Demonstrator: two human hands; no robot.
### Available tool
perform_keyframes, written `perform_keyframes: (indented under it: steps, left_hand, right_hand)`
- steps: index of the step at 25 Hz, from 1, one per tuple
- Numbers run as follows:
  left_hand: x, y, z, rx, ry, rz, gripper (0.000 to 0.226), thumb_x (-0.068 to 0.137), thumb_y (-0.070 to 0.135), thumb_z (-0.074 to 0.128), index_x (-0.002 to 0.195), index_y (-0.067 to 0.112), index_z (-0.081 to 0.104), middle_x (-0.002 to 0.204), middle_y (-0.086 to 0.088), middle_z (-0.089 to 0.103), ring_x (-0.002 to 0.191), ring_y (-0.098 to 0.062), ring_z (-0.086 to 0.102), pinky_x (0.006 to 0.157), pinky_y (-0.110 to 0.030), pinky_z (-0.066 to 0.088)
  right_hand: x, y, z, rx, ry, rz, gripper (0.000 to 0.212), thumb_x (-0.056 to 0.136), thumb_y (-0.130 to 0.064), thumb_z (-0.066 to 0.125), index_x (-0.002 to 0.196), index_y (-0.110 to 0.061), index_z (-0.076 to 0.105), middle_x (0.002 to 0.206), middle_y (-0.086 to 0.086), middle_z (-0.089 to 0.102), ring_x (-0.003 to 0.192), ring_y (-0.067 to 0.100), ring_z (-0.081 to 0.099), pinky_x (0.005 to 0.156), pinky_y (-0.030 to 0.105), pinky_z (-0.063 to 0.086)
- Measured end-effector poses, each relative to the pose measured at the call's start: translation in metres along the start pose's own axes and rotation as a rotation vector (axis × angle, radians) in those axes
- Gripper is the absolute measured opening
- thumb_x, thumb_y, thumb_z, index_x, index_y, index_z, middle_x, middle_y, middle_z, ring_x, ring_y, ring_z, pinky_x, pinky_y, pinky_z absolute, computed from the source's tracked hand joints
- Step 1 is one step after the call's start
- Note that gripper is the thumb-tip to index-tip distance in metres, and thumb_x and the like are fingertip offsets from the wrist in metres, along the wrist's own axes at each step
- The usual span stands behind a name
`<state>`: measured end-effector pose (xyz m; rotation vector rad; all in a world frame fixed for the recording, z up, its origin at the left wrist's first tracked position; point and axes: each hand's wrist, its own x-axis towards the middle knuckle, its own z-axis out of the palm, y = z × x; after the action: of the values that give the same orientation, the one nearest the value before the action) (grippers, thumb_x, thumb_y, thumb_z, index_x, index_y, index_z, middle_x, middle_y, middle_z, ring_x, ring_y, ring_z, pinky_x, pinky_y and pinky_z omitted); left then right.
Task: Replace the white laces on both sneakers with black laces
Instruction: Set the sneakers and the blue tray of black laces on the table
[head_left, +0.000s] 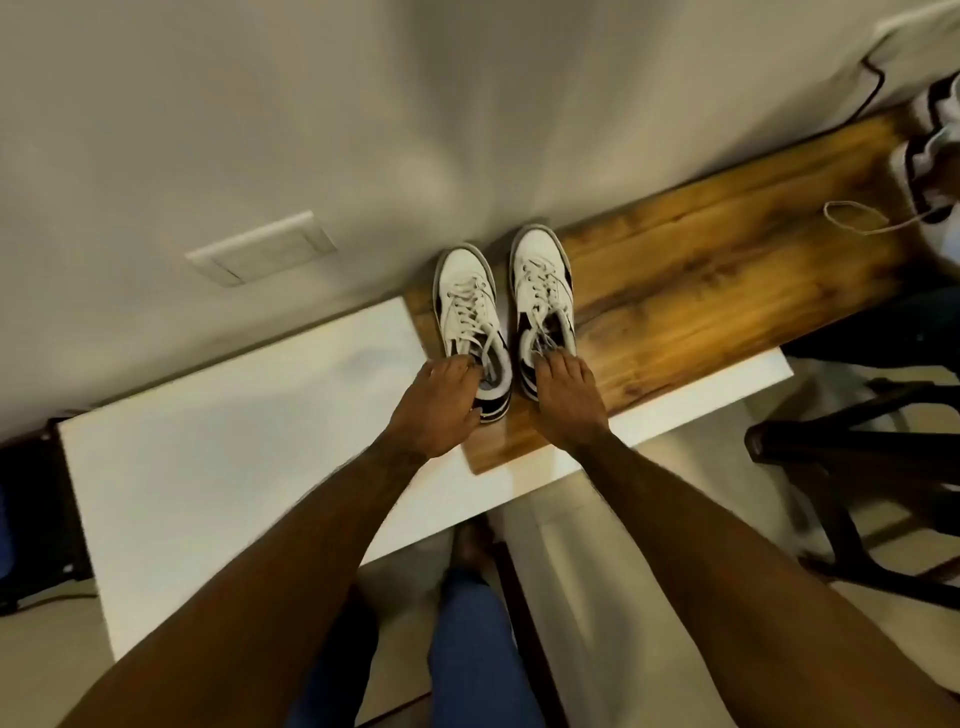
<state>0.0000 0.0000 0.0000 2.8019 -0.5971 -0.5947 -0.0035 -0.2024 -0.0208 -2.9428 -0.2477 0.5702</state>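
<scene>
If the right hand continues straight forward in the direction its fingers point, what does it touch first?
Its fingers already rest at the right sneaker collar, so the right hand would probably meet that shoe's tongue and white laces first.

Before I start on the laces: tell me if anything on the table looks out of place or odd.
One thing: a loose lace lies in a stray loop on the wood board, far right of the sneakers. It runs toward another shoe at the frame edge. The pair stands straight, side by side, white laces still in, a hand at each heel.
</scene>
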Motion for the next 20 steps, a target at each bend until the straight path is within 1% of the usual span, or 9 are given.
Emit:
perform_keyframes:
  steps: [2,5,8,10,12,14,16,18,20]
  left_hand:
    - [0.011,0.007,0.012,0.053,-0.047,0.044,0.048,0.095,0.030,0.054,0.138,0.010,0.049,0.137,-0.010,0.053,0.128,-0.029,0.049,0.110,-0.042,0.035]
    - [0.020,0.013,0.029,0.085,-0.092,0.026,0.045,0.097,0.029,0.053,0.138,0.011,0.047,0.136,-0.009,0.055,0.127,-0.028,0.049,0.107,-0.043,0.034]
    - [0.031,0.011,0.037,0.083,-0.099,-0.008,0.036,0.100,0.027,0.053,0.133,0.012,0.050,0.133,-0.009,0.059,0.126,-0.028,0.051,0.104,-0.043,0.035]
    - [0.039,0.008,0.039,0.147,-0.113,-0.012,0.032,0.100,0.029,0.055,0.127,0.014,0.053,0.126,-0.008,0.065,0.120,-0.028,0.057,0.099,-0.042,0.038]
    - [0.039,0.006,0.041,0.231,-0.080,0.030,0.028,0.098,0.028,0.056,0.123,0.016,0.055,0.117,-0.007,0.069,0.114,-0.028,0.061,0.096,-0.041,0.039]
    - [0.025,-0.003,0.038,0.263,-0.048,0.035,0.025,0.096,0.021,0.055,0.120,0.016,0.057,0.112,-0.007,0.070,0.109,-0.028,0.062,0.092,-0.040,0.037]
    - [-0.002,-0.017,0.034,0.286,-0.020,0.047,0.022,0.092,0.014,0.057,0.114,0.015,0.059,0.105,-0.007,0.071,0.102,-0.028,0.064,0.085,-0.039,0.036]
    - [-0.041,-0.033,0.031,0.306,-0.007,0.073,0.017,0.084,0.013,0.066,0.101,0.015,0.063,0.090,-0.006,0.074,0.087,-0.027,0.068,0.079,-0.038,0.037]
    - [-0.082,-0.052,0.033,0.293,0.020,0.062,0.023,0.073,0.017,0.081,0.091,0.016,0.066,0.079,-0.005,0.074,0.075,-0.026,0.069,0.074,-0.037,0.042]
  right_hand:
    - [0.009,0.008,0.007,-0.005,0.002,-0.011,0.050,0.094,-0.028,0.054,0.140,-0.009,0.045,0.140,0.013,0.052,0.134,0.032,0.043,0.113,0.046,0.029]
    - [0.025,0.012,0.013,-0.044,-0.028,0.017,0.041,0.092,-0.019,0.056,0.132,-0.014,0.049,0.132,0.008,0.059,0.126,0.028,0.049,0.105,0.045,0.034]
    - [0.036,0.009,0.007,-0.043,-0.072,0.062,0.026,0.093,-0.019,0.059,0.119,-0.016,0.057,0.116,0.006,0.067,0.114,0.027,0.056,0.094,0.044,0.040]
    - [0.040,0.007,0.004,-0.043,-0.074,0.074,0.024,0.093,-0.018,0.061,0.117,-0.017,0.060,0.110,0.007,0.069,0.111,0.027,0.058,0.093,0.044,0.041]
    - [0.034,0.006,0.001,-0.055,-0.079,0.071,0.030,0.092,-0.015,0.063,0.122,-0.016,0.061,0.110,0.009,0.068,0.111,0.029,0.059,0.096,0.046,0.043]
    - [0.024,-0.001,-0.002,-0.047,-0.066,0.058,0.033,0.092,-0.014,0.064,0.124,-0.017,0.061,0.111,0.010,0.068,0.109,0.030,0.062,0.094,0.047,0.048]
    - [0.011,-0.018,-0.004,-0.014,-0.073,0.028,0.032,0.093,-0.016,0.065,0.124,-0.018,0.061,0.111,0.010,0.069,0.106,0.031,0.064,0.089,0.046,0.053]
    - [-0.006,-0.048,-0.004,0.002,-0.091,-0.024,0.029,0.094,-0.017,0.063,0.123,-0.018,0.060,0.109,0.009,0.069,0.103,0.031,0.066,0.084,0.045,0.054]
    - [-0.020,-0.083,-0.003,-0.002,-0.109,-0.092,0.030,0.094,-0.014,0.061,0.123,-0.018,0.060,0.109,0.010,0.069,0.103,0.031,0.066,0.083,0.043,0.054]
